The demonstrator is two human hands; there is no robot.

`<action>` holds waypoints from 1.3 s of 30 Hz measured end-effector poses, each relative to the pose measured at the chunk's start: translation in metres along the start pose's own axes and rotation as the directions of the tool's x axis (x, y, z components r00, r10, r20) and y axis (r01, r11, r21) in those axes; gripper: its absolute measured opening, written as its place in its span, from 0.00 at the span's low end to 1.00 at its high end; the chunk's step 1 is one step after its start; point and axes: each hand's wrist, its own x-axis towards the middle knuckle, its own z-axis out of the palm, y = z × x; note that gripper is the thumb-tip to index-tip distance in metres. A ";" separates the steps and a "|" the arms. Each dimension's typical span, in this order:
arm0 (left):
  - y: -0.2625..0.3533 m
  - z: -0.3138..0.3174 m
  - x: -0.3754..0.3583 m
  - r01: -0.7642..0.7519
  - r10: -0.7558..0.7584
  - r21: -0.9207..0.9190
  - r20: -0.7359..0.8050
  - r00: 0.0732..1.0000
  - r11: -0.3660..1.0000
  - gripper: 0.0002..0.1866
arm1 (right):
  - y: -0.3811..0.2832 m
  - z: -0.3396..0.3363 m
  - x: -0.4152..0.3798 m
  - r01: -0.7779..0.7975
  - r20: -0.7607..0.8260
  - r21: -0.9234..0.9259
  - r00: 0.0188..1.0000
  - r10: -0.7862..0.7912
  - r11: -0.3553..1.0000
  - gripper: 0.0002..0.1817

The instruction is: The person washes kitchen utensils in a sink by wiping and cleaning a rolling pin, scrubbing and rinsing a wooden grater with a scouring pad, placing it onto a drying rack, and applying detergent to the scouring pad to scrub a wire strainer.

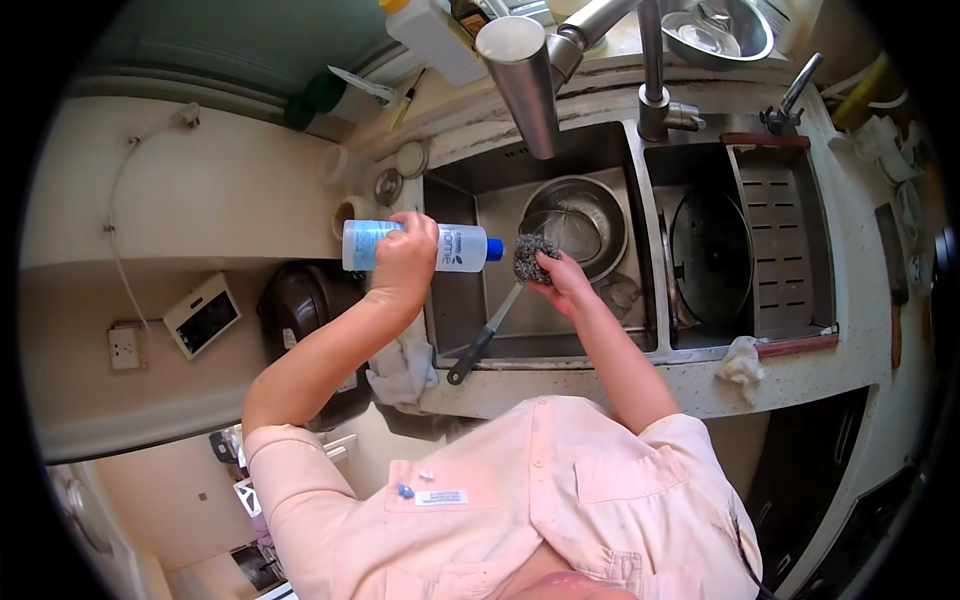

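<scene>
Left hand (405, 258) is wrapped around a clear bottle (420, 246) with a blue cap, holding it sideways over the sink (455, 300), cap aimed at the scrubber. Right hand (565, 282) pinches a steel wool scrubber (530, 257) in its fingertips, just beside the cap. Below them a metal bowl (578, 222) sits in the basin, and a dark-handled utensil (482, 340) leans over the front edge.

A clear blue-capped bottle (415, 246) lies sideways, its cap touching a grey steel-wool scrubber (531, 257) above the sink.
</scene>
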 end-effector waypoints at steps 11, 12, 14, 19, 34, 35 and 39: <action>-0.001 -0.005 0.006 -0.019 0.019 -0.003 -0.017 1.000 1.000 0.12 | 0.005 -0.005 0.014 0.051 -0.047 0.027 0.998 -0.050 0.998 0.10; 0.000 -0.004 0.007 -0.019 0.019 -0.003 -0.029 0.999 1.000 0.12 | 0.004 -0.005 0.014 0.055 -0.053 0.025 0.997 -0.054 0.998 0.10; 0.001 -0.002 0.009 -0.018 0.018 0.016 -0.006 1.000 1.000 0.12 | 0.005 -0.006 0.015 0.072 -0.053 0.028 0.996 -0.071 0.997 0.10; 0.006 0.007 0.012 -0.021 0.021 -0.008 -0.007 1.000 1.000 0.12 | 0.003 -0.007 0.018 0.095 -0.071 0.007 0.993 -0.095 0.995 0.10; 0.022 0.038 0.022 0.011 -0.016 -0.103 -0.049 0.999 0.995 0.10 | -0.005 -0.007 0.028 0.077 -0.082 0.003 0.994 -0.077 0.997 0.12; 0.024 0.040 0.023 0.011 -0.017 -0.121 -0.050 0.999 0.993 0.10 | -0.006 -0.008 0.029 0.072 -0.085 -0.004 0.994 -0.072 0.997 0.12; 0.029 0.049 0.025 0.020 -0.024 -0.169 -0.021 0.999 0.985 0.10 | -0.010 -0.007 0.029 0.078 -0.095 -0.010 0.992 -0.078 0.997 0.12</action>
